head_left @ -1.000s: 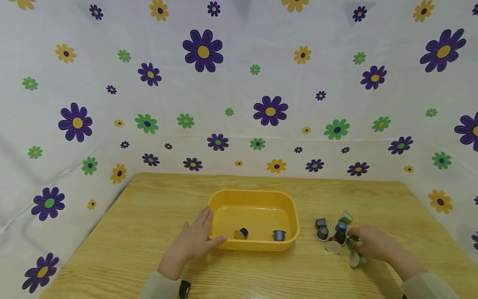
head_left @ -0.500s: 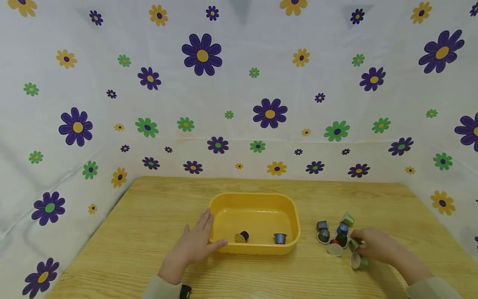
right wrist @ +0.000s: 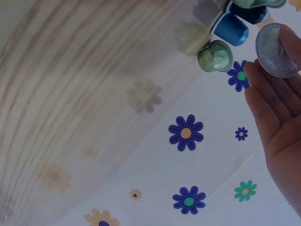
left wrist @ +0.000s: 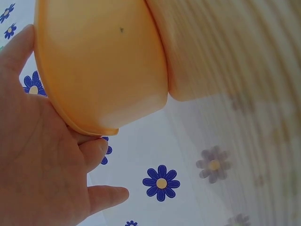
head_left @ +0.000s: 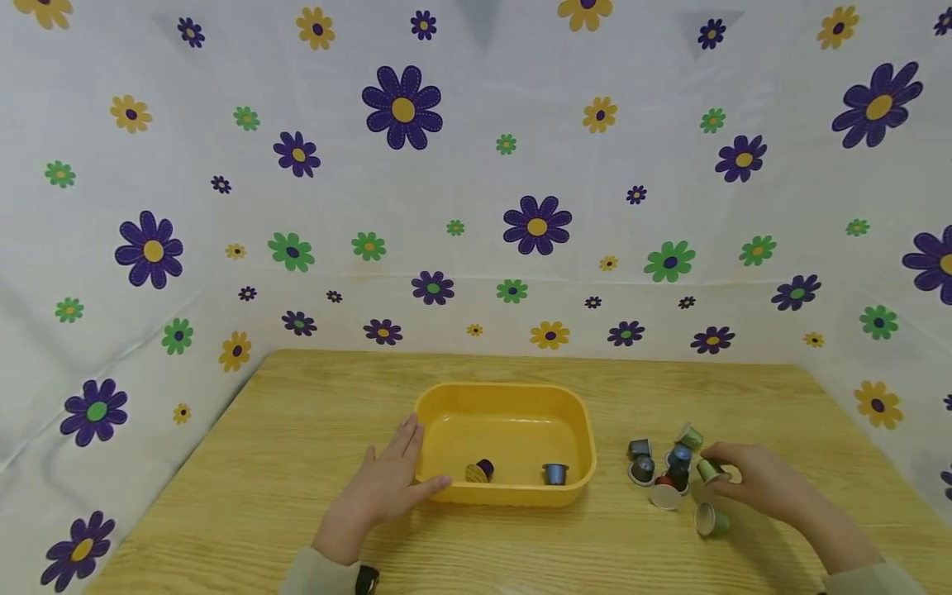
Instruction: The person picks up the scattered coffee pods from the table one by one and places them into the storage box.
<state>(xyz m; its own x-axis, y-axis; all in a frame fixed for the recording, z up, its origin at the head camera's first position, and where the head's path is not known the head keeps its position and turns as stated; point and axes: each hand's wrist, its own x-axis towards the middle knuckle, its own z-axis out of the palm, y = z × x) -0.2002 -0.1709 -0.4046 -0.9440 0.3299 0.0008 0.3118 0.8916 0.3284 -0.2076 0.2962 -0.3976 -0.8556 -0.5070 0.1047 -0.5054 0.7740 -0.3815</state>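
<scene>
**Right grip [head_left: 762, 486] clamped on a green capsule [head_left: 711, 471], to the right of the yellow tray [head_left: 498, 495]**

The right grip pinches the green capsule between thumb and fingers. Its round foil face [right wrist: 273, 52] is visible in the right wrist view. Whether the capsule is clear of the worktop [head_left: 535, 549] cannot be told.

Between the held capsule and the tray, also to the tray's right, is a cluster of capsules: a blue capsule [head_left: 678, 455], a red capsule [head_left: 665, 493] with a pale lid, several dark capsules [head_left: 642, 470] and a pale green capsule [head_left: 689, 436]. Another green one [head_left: 712, 521] lies on its side, right of the tray and nearer the person than its front wall.

The left grip [head_left: 383, 487] is apart: fingers extended against the tray's left side, thumb at its near left corner.

Inside the tray, along its near side, are a purple capsule [head_left: 485, 468] with a yellow lid, left, and a metallic blue capsule [head_left: 554, 473], right. A flower-patterned cloth [head_left: 446, 182] hangs behind the tray.
</scene>
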